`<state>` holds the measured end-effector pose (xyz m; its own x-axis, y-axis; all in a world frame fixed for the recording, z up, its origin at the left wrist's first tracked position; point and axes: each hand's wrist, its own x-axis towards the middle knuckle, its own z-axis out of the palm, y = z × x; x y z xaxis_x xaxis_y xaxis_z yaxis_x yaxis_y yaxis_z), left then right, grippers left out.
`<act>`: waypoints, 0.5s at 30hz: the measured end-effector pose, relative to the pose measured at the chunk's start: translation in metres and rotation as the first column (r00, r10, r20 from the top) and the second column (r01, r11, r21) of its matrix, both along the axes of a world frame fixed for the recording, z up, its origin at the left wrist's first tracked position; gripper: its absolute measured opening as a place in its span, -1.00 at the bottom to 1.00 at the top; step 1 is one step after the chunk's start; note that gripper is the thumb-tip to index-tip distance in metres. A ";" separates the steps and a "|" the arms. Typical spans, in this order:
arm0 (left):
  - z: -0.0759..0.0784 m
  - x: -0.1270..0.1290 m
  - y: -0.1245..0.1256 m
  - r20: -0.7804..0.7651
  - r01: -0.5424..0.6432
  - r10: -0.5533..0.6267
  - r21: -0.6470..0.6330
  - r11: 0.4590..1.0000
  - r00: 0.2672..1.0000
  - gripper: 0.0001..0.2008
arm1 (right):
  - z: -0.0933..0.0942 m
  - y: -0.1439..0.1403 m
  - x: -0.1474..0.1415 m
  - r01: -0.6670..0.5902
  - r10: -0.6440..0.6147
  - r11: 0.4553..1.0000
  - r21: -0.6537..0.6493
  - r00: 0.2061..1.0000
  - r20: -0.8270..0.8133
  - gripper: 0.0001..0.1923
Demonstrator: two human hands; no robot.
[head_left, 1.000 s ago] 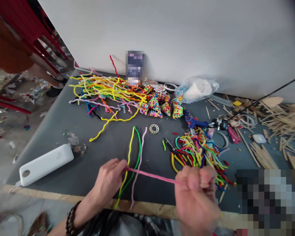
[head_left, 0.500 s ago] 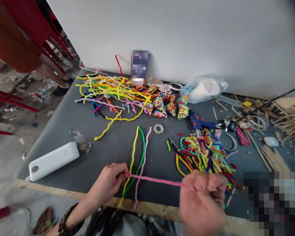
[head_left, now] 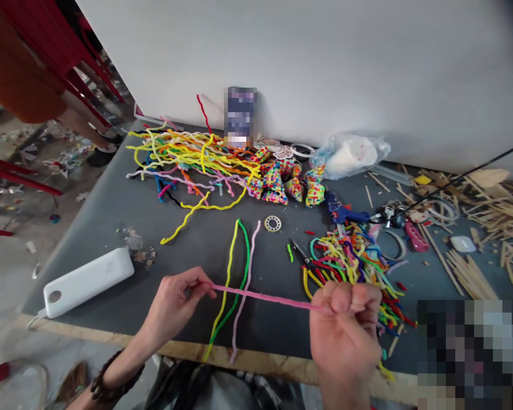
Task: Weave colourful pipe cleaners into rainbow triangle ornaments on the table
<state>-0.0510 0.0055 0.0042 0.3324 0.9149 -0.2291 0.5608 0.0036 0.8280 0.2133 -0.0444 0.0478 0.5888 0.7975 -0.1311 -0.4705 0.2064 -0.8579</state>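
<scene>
A pink pipe cleaner point(head_left: 267, 297) is stretched nearly level between my two hands, above the table's front part. My left hand point(head_left: 180, 296) pinches its left end between thumb and fingers. Its other end runs into my right hand point(head_left: 346, 322), which is closed in a fist around it. Beneath the pink strand lie a yellow pipe cleaner point(head_left: 229, 270), a green pipe cleaner point(head_left: 247, 256) and a pale lilac pipe cleaner point(head_left: 249, 276), all running away from me. Behind my right hand, scissors point(head_left: 306, 265) with yellow and red handles are partly hidden.
Long pipe cleaners point(head_left: 188, 154) are heaped at the back left, beside colourful woven pieces point(head_left: 276, 185). A white power bank point(head_left: 89, 282) lies left. On the right are a blue glue gun point(head_left: 346, 213), short pipe cleaner pieces point(head_left: 353, 250), a tape ring point(head_left: 393, 245) and wooden sticks point(head_left: 470, 273).
Both hands, with the pink pipe cleaner taut between them, have moved slightly up and away from me. The view has shifted a little; the other pipe cleaners lie as before.
</scene>
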 end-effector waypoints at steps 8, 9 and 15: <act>-0.008 0.034 -0.053 -0.101 0.282 -0.264 0.309 0.908 0.959 -0.68 | 0.009 0.007 0.022 0.114 -0.115 0.991 0.064 0.993 0.012 -0.62; -0.002 0.033 -0.057 -0.001 0.270 -0.276 0.203 0.941 0.961 -0.69 | 0.003 0.012 0.029 0.128 -0.127 0.991 0.032 0.991 -0.032 -0.61; 0.017 0.012 -0.030 0.122 -0.004 0.018 -0.115 0.993 0.992 -0.70 | -0.018 0.014 0.031 0.159 -0.155 0.987 0.039 0.984 -0.086 -0.63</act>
